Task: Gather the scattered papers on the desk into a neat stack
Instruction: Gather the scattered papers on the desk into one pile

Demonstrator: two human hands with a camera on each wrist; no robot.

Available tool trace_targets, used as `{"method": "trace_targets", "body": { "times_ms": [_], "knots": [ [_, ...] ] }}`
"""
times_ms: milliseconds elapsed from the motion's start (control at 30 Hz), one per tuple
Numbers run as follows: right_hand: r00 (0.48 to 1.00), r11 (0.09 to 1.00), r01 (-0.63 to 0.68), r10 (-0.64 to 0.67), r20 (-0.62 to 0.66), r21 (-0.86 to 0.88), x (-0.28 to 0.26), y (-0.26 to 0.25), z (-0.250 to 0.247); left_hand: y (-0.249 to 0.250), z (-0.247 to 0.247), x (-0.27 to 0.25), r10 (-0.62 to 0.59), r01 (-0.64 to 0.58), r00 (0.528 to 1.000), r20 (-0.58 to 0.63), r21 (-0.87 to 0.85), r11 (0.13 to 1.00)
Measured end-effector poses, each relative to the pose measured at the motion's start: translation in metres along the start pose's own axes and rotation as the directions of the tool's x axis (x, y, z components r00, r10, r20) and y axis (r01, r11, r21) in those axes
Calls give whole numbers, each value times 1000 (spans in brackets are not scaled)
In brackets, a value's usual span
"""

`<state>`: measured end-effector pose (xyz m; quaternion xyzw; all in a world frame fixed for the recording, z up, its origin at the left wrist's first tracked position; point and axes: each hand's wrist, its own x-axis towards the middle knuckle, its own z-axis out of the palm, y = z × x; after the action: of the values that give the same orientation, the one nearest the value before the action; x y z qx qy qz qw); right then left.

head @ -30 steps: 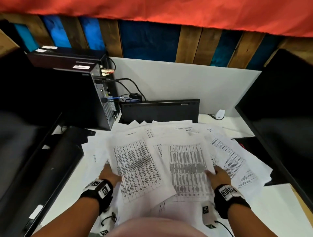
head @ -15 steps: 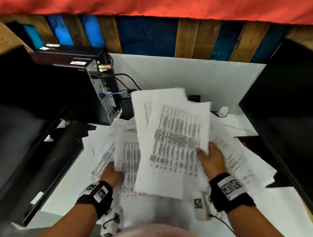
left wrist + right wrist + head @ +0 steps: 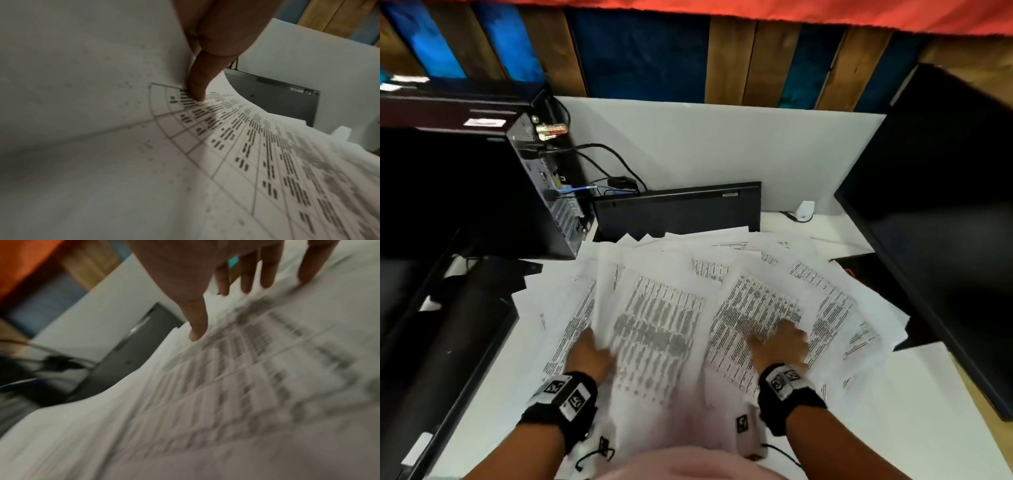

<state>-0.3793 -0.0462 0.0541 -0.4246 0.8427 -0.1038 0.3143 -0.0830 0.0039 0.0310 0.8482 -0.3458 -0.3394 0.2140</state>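
Papers (image 3: 722, 301) everywhere, fanned loosely across the white desk (image 3: 493, 394) from the middle of the head view out to the right edge, their far corners lapping up against the black keyboard (image 3: 678, 209) standing on edge at upper centre. The left hand (image 3: 589, 356) sits at lower centre-left with its fingers tucked in under the edge of a printed sheet (image 3: 654, 329); the left wrist view shows a thumb (image 3: 197, 84) pressed to that curling page, so it reads as a pinch on the sheet. The right hand (image 3: 780, 346), lower centre-right, lies flat with fingers spread (image 3: 267, 277) on another printed page, gripping nothing. These sheets look feather-light, floppy and slick on one another, so they will likely slide and buckle rather than lift cleanly. The safest hold, by my reading, is at the outer edges of the spread, palms sweeping inward, then a grip on both long sides to square the bundle. Grab one corner alone and the page probably bends.
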Motion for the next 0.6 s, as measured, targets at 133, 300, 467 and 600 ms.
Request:
{"method": "trace_targets", "body": {
  "times_ms": [133,300,467,600],
  "knots": [
    [959,961,-274,272,-81,-22,17,21,-22,-16,-31,29,-22,30,999,-25,372,928],
    [967,928,-255,253,45,271,24,23,-18,-16,-38,39,-55,52,998,-3,376,925],
    [983,972,-62,99,-157,226,15,27,-23,-8,-42,44,3,-15,999,45,287,958],
    [993,983,-12,34,-114,182,12,28,-21,-5,-45,44,65,-72,997,50,143,987]
  ]
}}
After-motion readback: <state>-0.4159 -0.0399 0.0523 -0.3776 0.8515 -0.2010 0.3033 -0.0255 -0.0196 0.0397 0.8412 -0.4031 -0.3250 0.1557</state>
